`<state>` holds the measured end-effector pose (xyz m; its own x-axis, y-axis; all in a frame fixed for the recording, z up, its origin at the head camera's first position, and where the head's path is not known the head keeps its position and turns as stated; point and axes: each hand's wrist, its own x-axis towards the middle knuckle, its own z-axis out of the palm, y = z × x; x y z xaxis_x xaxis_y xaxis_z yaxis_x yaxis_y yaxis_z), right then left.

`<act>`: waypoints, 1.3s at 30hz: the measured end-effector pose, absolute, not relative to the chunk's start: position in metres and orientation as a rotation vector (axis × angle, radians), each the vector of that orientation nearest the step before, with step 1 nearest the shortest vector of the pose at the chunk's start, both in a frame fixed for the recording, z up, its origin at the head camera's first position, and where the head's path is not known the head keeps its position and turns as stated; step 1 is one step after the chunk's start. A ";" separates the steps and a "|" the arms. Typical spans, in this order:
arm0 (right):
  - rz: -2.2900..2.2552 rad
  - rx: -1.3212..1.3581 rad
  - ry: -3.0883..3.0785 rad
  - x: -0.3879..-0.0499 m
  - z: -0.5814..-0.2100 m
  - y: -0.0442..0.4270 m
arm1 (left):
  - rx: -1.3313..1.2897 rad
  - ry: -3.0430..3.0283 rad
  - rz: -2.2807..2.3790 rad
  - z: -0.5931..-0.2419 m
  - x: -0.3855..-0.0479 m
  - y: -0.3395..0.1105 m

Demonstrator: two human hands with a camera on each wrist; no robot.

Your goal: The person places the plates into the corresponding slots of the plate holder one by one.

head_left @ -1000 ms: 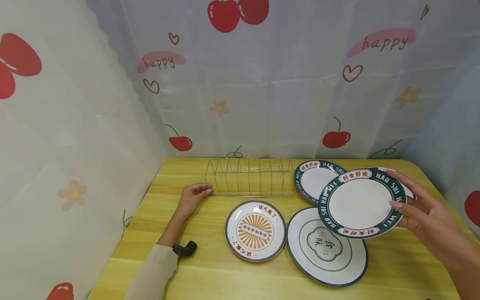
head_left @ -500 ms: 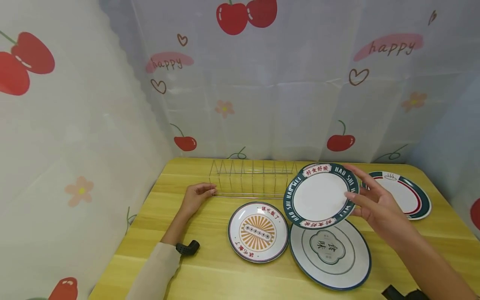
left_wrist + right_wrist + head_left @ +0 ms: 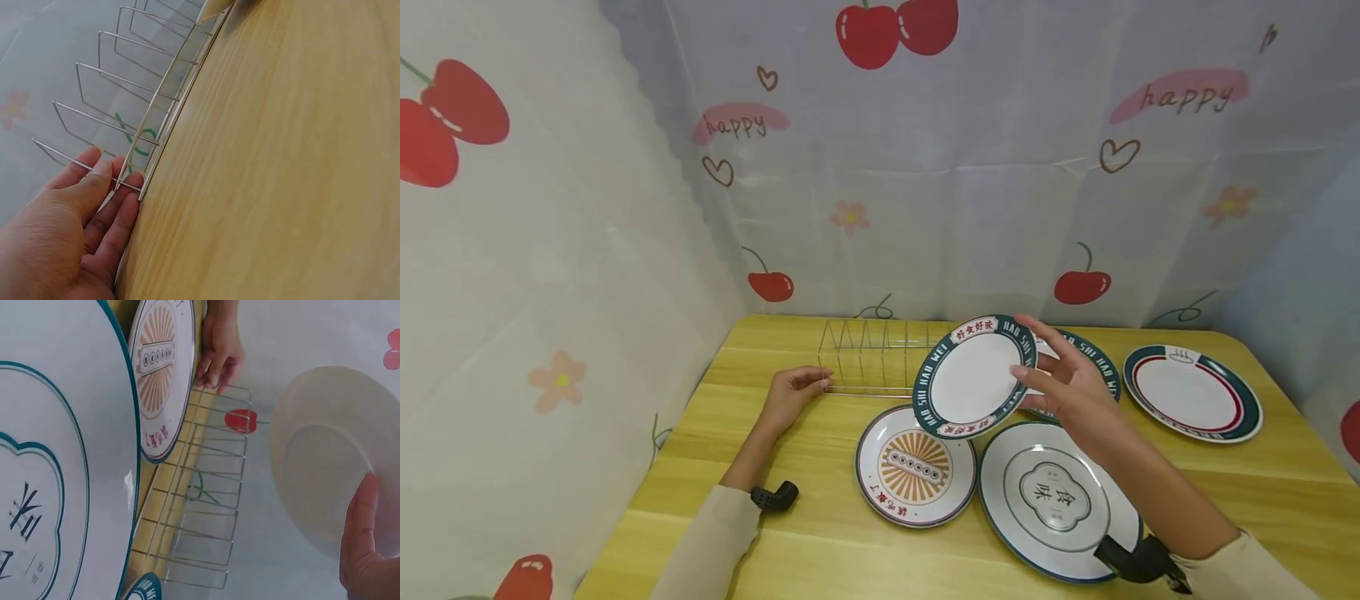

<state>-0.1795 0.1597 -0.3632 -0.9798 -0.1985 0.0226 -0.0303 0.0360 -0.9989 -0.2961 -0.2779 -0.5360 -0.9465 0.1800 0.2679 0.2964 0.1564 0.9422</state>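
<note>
One plate (image 3: 976, 377) moved leftward, right fingers (image 3: 1051, 336) pinching its right edge, left fingers (image 3: 122, 228) gripping the rack (image 3: 872, 388).

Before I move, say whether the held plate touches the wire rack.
Apart. The right wrist view shows backdrop between the held plate and the wire rack.

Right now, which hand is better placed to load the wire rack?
Probably the right hand: it holds a green-rimmed plate raised near the rack, while the left hand grips the rack's left end.
</note>
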 end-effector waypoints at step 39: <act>-2.015 -0.620 2.193 -0.282 -0.353 0.032 | -0.448 -2.353 -1.875 -0.526 -0.294 -0.274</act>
